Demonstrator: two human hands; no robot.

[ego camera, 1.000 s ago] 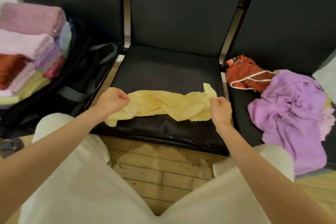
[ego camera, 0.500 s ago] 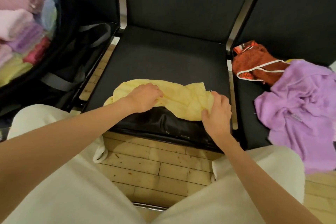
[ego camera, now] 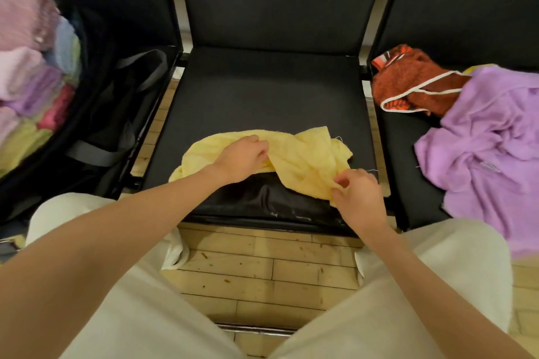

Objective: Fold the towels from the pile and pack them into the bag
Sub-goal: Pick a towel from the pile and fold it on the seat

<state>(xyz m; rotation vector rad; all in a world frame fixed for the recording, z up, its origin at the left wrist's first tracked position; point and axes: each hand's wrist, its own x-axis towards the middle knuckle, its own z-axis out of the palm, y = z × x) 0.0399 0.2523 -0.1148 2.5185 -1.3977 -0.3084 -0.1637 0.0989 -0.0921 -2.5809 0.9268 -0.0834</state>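
Chairs with black padded seats stand side by side in a row of three, metal frame bars showing between them. On the right seat lies the pile: a rust-orange towel [ego camera: 408,81] with white piping, rough and bunched, and just beside it a lilac towel [ego camera: 490,148], soft and crumpled, which spills over the near edge and overlaps the orange one. On the left seat an open black bag [ego camera: 96,114] with grey straps holds a blurred stack of folded towels [ego camera: 32,79] in pink, lilac, pale blue, red and yellow-green; how many cannot be told. One yellow towel [ego camera: 303,160], thin and wrinkled, lies on the near part of the middle seat [ego camera: 262,90], partly gathered, its right end draped over the glossy front edge. The left hand [ego camera: 239,157] rests on its middle with fingers curled into the cloth. The right hand [ego camera: 358,195] pinches the near right corner between thumb and fingers. Light trousers cover both knees near the camera, over a pale wooden plank floor [ego camera: 256,268] flecked with crumbs.
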